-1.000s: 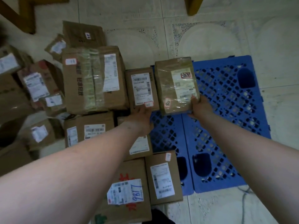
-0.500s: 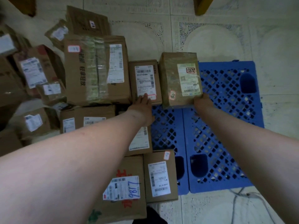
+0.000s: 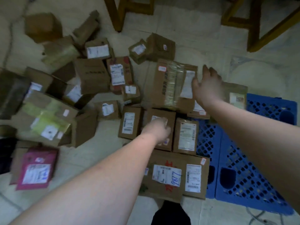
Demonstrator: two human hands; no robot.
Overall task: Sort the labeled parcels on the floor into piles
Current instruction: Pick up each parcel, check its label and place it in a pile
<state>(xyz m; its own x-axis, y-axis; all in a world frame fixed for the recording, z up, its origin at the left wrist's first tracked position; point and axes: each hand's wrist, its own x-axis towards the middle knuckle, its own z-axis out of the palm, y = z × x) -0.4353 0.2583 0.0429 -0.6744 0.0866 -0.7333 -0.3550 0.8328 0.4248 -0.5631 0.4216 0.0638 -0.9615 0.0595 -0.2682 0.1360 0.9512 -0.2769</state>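
Several brown cardboard parcels with white labels lie across the tiled floor. The taped parcel [image 3: 235,96] rests at the back edge of the blue crate panel [image 3: 243,172], partly hidden by my right arm. My right hand [image 3: 206,83] hovers with spread fingers over the right end of a large taped box [image 3: 167,85], holding nothing. My left hand [image 3: 157,129] is loosely curled above a small upright parcel [image 3: 164,116]; no grip on it is visible. A parcel marked 9817 [image 3: 165,174] lies nearest me.
A pink parcel [image 3: 37,168] lies at the lower left beside a heap of bigger boxes [image 3: 47,120]. Wooden furniture legs [image 3: 120,15] stand at the back, another frame [image 3: 253,34] at the back right. A cable [image 3: 258,215] trails by the crate.
My right hand has let go of the taped parcel and swung left over the large box. My left hand left the small parcel's edge. The view panned left, showing more parcels.
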